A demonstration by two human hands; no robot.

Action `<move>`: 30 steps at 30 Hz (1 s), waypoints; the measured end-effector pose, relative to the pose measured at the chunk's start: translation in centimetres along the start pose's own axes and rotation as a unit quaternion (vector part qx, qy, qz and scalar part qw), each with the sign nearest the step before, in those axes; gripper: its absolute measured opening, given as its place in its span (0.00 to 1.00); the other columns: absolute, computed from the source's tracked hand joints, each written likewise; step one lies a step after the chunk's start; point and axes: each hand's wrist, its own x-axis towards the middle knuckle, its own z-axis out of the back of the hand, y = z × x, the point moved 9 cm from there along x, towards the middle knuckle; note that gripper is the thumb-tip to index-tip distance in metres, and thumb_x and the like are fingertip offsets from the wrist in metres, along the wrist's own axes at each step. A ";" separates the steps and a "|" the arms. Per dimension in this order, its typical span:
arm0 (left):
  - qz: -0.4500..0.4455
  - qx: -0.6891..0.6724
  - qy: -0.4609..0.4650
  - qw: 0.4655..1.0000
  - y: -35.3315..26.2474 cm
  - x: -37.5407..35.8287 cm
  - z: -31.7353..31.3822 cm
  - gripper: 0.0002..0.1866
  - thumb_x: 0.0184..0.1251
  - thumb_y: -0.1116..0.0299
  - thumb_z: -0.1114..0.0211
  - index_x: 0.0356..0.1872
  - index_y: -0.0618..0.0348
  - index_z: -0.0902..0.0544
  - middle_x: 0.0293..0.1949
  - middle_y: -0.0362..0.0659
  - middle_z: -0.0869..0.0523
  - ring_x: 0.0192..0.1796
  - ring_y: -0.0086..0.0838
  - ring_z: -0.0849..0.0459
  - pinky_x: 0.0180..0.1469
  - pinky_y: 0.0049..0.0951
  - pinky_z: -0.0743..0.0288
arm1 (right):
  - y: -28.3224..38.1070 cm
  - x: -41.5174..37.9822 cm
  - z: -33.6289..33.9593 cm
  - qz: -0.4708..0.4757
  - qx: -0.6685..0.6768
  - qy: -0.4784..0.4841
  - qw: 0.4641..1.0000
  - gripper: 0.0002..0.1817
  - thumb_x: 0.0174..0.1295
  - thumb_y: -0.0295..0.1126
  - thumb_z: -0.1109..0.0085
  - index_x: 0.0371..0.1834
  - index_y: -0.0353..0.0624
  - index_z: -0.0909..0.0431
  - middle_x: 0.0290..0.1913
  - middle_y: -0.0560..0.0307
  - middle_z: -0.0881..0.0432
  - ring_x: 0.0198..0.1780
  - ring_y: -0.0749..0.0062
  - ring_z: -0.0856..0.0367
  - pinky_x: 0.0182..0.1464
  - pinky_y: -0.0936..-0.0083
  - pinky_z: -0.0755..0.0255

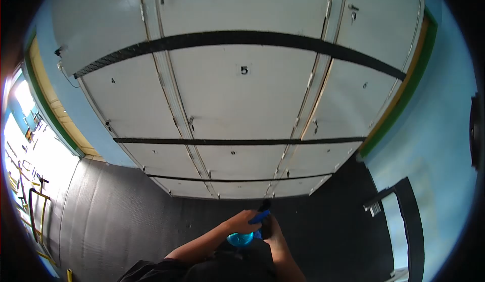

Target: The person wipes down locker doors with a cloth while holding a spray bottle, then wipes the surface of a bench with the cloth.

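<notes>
My left hand (243, 222) is closed around a blue object (259, 217) at the bottom centre, in front of my body. A round, clear light-blue container (240, 239) shows just below that hand. Close beside it, on the right, is my right hand (273, 230), partly hidden behind the blue object and a dark item (264, 206); what its fingers hold cannot be made out.
Numbered white lockers (242, 95) with black bands fill the view ahead. Dark flooring (126, 196) lies below. Yellow and black metal frames (38, 211) stand at the left. At the right, a black frame (411, 216) stands by the blue wall (429, 130).
</notes>
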 end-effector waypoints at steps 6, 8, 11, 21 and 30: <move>0.011 -0.105 0.064 0.992 1.1 2.0 3.6 0.26 0.69 0.59 0.29 0.64 0.59 0.19 0.50 0.49 0.10 0.52 0.31 0.13 0.56 0.38 0.19 | 8.4 -6.5 -6.1 0.312 -0.197 0.118 0.922 0.20 0.68 0.35 0.31 0.59 0.39 0.22 0.48 0.58 0.15 0.51 0.75 0.17 0.54 0.73 0.23; 0.018 -0.146 0.001 0.989 -3.2 1.6 7.6 0.22 0.67 0.64 0.28 0.59 0.61 0.17 0.44 0.46 0.09 0.47 0.24 0.15 0.51 0.34 0.19 | 10.0 -7.9 -6.9 0.305 -0.331 0.068 0.890 0.17 0.68 0.34 0.29 0.54 0.38 0.20 0.45 0.60 0.16 0.48 0.80 0.21 0.49 0.79 0.26; -0.003 -0.185 -0.011 0.983 -6.5 1.0 11.5 0.26 0.70 0.76 0.33 0.70 0.58 0.22 0.60 0.44 0.14 0.58 0.23 0.17 0.61 0.29 0.22 | 11.9 -8.6 -7.2 0.321 -0.288 0.023 0.902 0.13 0.70 0.35 0.31 0.48 0.36 0.17 0.41 0.63 0.16 0.43 0.83 0.22 0.47 0.81 0.28; -0.113 -0.112 -0.013 0.987 -13.9 -0.6 17.8 0.24 0.71 0.70 0.34 0.68 0.60 0.21 0.59 0.49 0.13 0.60 0.32 0.16 0.64 0.34 0.24 | 12.6 -9.3 -5.6 0.145 -0.218 0.276 0.925 0.23 0.76 0.42 0.40 0.62 0.33 0.20 0.52 0.56 0.14 0.54 0.69 0.17 0.62 0.67 0.27; -0.236 0.040 0.226 0.944 -21.8 0.6 5.2 0.27 0.76 0.57 0.36 0.67 0.65 0.23 0.64 0.57 0.19 0.68 0.47 0.22 0.70 0.42 0.30 | 8.4 -4.1 -11.7 0.034 0.047 0.282 0.958 0.24 0.78 0.44 0.47 0.66 0.35 0.25 0.57 0.55 0.17 0.59 0.67 0.20 0.66 0.65 0.28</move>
